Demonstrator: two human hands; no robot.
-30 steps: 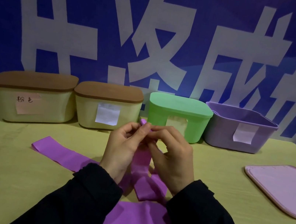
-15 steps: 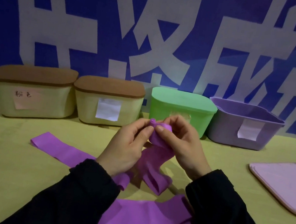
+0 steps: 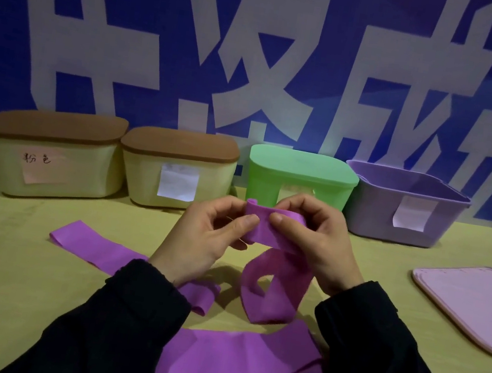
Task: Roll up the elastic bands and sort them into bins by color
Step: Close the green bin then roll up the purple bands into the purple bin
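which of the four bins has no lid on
The purple bin at the far right; its lid lies on the table beside it. The other three are covered.

Both hands, left hand point(image 3: 201, 237) and right hand point(image 3: 316, 245), pinch a purple band point(image 3: 274, 226) above the table point(image 3: 1, 260); 4 bins line its far edge.
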